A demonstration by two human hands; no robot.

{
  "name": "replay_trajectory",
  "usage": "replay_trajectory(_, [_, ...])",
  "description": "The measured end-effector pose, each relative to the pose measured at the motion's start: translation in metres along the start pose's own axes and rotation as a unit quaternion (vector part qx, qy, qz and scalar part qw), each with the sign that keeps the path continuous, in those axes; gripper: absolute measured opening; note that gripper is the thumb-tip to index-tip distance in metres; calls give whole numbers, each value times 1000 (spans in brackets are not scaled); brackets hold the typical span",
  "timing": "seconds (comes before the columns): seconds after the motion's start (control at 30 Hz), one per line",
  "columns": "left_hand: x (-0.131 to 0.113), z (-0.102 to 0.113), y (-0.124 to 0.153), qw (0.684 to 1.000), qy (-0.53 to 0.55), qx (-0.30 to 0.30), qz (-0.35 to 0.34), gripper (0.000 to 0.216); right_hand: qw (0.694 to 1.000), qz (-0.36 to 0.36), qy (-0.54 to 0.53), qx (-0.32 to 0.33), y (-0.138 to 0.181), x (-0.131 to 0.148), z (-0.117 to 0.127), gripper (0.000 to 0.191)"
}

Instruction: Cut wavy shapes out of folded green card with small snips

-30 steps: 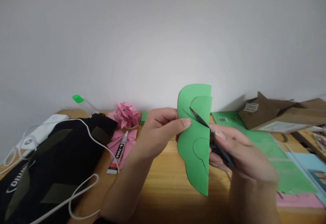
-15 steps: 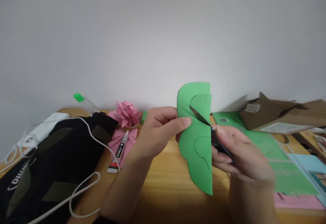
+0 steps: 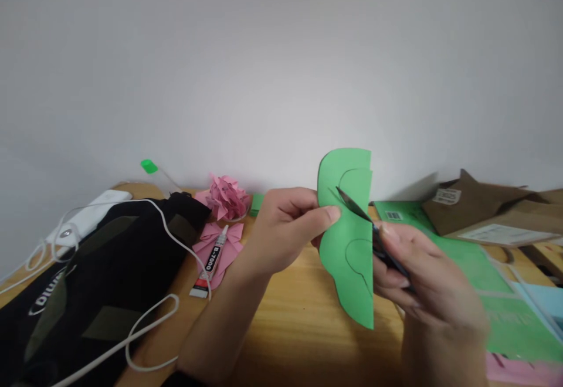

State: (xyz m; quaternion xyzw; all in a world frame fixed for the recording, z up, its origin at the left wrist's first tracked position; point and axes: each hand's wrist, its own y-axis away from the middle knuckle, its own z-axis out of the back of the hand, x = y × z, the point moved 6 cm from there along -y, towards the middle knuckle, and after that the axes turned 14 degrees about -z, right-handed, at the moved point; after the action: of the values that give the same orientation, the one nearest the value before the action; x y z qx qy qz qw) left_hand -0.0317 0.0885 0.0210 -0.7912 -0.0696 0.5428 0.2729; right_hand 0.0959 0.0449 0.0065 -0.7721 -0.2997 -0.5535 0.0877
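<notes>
Green sheet (image 3: 347, 234): smooth matt paper
Scissors (image 3: 354, 204): metal blade — smooth
Tabletop (image 3: 303, 331): wood — smooth, faintly glossy
Pink flower (image 3: 226, 198): matt paper, crinkled
Brown package (image 3: 492, 202): creased matt paper

Left grip (image 3: 285, 231) partly hidden behind green paper (image 3: 352, 231) | scissors (image 3: 353, 204): handles partly covered by right grip (image 3: 428, 281), second blade out of sight | 3 o'clock: brown box (image 3: 497, 204) cut off, label (image 3: 501, 234) print too small to read | 4 o'clock: blue sheet (image 3: 543, 302), pink sheet (image 3: 510, 372) cut off | 8 o'clock: black bag (image 3: 132, 258), white cable (image 3: 125, 342) cut off
</notes>
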Motion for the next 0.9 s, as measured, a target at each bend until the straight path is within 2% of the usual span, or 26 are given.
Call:
replay_trajectory(0.17, [5, -2, 0, 999, 30, 8, 28, 29, 1000, 2, -8, 12, -2, 0, 2, 49])
replay_trajectory(0.4, [5, -3, 2, 997, 55, 22, 41, 30, 1000, -25, 8, -12, -2, 1, 4, 51])
replay_trajectory(0.53, [4, -3, 3, 997, 53, 20, 53, 30, 1000, -2, 20, 2, -1, 4, 4, 51])
replay_trajectory(0.7, [4, -3, 5, 997, 38, 27, 60, 30, 1000, -9, 19, 12, -2, 4, 5, 51])
replay_trajectory(0.9, [4, -3, 4, 998, 31, 16, 55, 29, 999, -11, 33, -8, -2, 6, 4, 51])
